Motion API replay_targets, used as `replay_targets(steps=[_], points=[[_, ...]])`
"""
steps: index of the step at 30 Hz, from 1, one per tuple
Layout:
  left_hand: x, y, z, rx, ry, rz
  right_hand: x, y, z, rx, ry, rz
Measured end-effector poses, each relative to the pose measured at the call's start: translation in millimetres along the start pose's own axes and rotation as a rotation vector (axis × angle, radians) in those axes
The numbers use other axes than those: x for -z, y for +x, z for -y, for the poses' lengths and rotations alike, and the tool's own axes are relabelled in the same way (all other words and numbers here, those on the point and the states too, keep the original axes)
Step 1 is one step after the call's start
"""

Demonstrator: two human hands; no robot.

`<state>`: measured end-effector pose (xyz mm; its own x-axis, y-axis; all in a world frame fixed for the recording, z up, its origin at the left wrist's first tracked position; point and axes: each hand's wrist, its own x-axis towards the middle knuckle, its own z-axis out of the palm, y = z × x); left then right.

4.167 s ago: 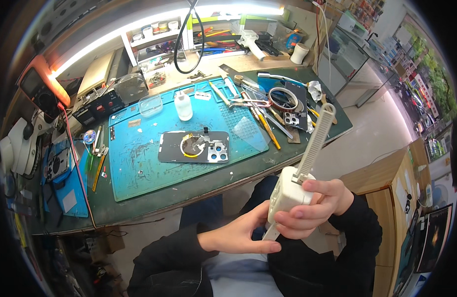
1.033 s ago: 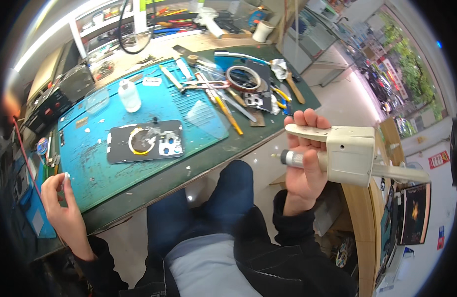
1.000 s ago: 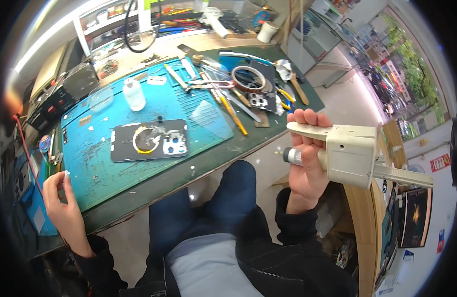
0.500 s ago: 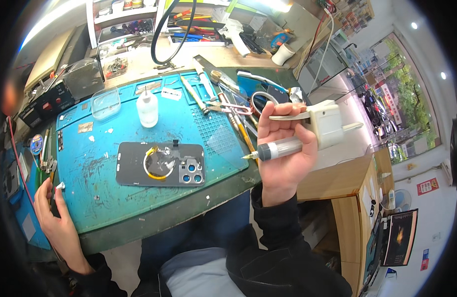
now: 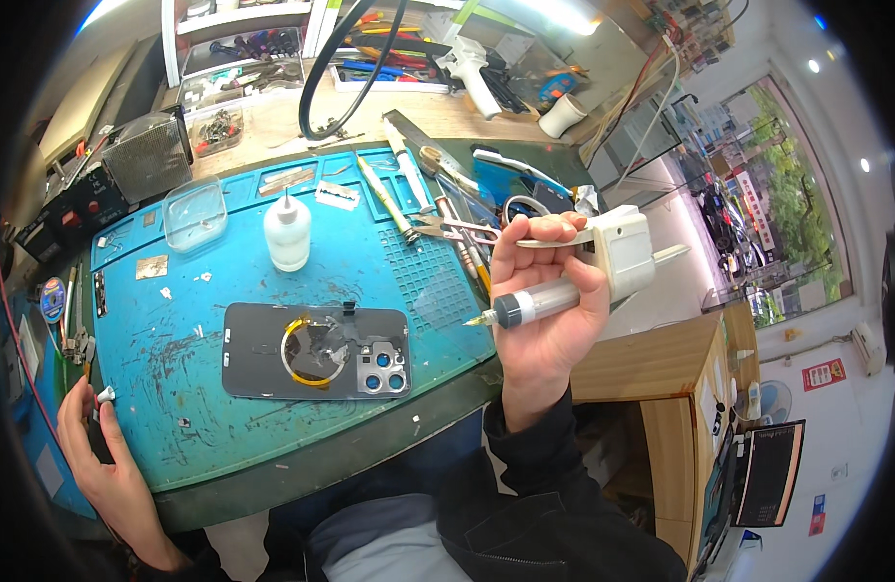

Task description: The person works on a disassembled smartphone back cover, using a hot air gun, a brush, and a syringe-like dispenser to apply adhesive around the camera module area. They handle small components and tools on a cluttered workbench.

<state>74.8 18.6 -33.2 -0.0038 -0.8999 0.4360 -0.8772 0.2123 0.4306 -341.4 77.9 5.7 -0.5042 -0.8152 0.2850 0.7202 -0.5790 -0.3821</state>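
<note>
My right hand (image 5: pixel 544 310) grips a cream glue dispensing gun (image 5: pixel 617 250) fitted with a grey syringe, its tip pointing left over the right edge of the blue mat (image 5: pixel 205 378). A black phone back panel (image 5: pixel 316 351) with a yellow ring and camera holes lies flat on the mat's middle. My left hand (image 5: pixel 103 456) rests at the mat's left edge, fingers pinching a small white-tipped object (image 5: pixel 105 394). A small white bottle (image 5: pixel 287 231) stands upright behind the panel.
Tweezers, screwdrivers and pliers (image 5: pixel 438 209) lie crowded along the mat's right side. A clear plastic dish (image 5: pixel 195 213) sits at the back left, a black power unit (image 5: pixel 83 199) beyond it. A wooden cabinet (image 5: pixel 661 369) stands to the right of the bench.
My right hand has brought the dispensing gun from beside my lap up and over the mat's right edge. My left hand has stayed at the mat's left edge.
</note>
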Motion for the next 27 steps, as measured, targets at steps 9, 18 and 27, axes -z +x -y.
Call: replay_targets(steps=[9,18,27], points=[[6.7,-12.3,-31.2,-0.195,-0.007,-0.033,-23.8,-13.8,-24.8,-0.022,-0.471,0.176],[4.3,-12.9,-61.0,-0.368,-0.223,0.087,-16.7,-18.4,-45.1,-0.078,-0.685,0.459],[2.1,-13.8,-63.8,-0.387,-0.192,0.186,-26.5,-10.2,-55.4,-0.233,-0.669,0.382]])
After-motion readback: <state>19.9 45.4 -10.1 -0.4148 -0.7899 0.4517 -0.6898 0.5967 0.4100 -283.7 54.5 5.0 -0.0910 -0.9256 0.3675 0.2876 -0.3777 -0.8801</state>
